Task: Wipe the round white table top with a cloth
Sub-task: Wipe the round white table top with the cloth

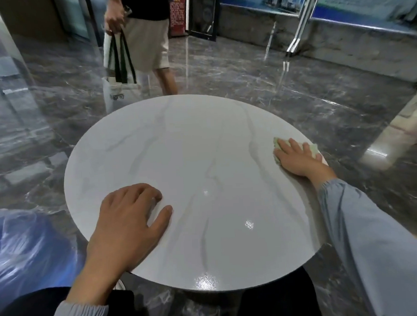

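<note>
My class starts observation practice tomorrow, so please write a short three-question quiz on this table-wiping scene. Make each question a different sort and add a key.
1. Multiple choice: where on the table top does the cloth lie?
A) at the centre
B) near the right edge
C) near the far edge
2. True or false: the right hand lies flat on the cloth.
3. Fill in: the left hand holds ___.

Key
1. B
2. True
3. nothing; it rests bare on the table top.
</note>
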Available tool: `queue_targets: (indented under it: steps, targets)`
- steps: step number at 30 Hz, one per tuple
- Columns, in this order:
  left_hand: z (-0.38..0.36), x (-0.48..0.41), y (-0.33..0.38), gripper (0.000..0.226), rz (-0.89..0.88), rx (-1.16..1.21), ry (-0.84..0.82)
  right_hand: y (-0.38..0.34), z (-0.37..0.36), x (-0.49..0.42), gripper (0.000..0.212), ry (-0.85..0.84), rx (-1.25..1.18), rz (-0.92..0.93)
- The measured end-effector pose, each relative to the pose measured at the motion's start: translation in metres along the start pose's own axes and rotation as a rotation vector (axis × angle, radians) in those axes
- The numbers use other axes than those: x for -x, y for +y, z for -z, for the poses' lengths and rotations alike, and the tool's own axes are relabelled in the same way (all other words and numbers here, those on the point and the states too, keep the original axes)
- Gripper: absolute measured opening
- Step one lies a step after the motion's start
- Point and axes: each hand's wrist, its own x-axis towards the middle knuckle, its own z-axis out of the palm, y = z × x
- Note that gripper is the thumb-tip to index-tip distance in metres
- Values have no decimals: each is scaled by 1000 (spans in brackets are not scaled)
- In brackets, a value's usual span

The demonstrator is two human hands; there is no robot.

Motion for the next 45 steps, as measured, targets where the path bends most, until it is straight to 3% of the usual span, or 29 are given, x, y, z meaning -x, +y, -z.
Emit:
queue_targets:
  steps: [3,9,13,16,20,24,27,30,35,40,42,45]
  targets:
    - [-1,2,-1,31,-6,-1,14,-54,-12,5,61,-6,-16,103]
    - [-2,-3,-1,34,-31,-61,-18,-208,-55,62,58,-75,64,617]
    - [3,-16,-12,36,-25,-64,-71,-234,-63,75,59,-85,70,789]
    - [5,-36,-15,40,-9,-54,-76,-198,-46,36,58,-27,45,681]
    - [1,-57,-33,52,-44,-110,-140,-96,-12,-36,59,39,-23,317]
    - [-8,-57,-38,47,-40,-108,-128,-8,15,-90,62,48,-35,47]
    - [-8,-56,-35,44,-40,-90,-116,6,26,-113,65,18,-56,-43]
    - [-10,-57,-34,42,-50,-81,-95,-29,31,-124,61,-9,-49,-50]
    - [-8,-58,-35,42,-44,-65,-93,-186,3,-109,60,-8,23,352]
    - [-5,-59,-35,44,-39,-90,-125,-359,-47,-16,60,-130,155,829]
    - [-3,-58,-32,44,-35,-107,-127,-393,-66,19,60,-165,208,990]
    - [-2,-55,-33,47,-25,-110,-141,-397,-71,30,59,-166,180,1054]
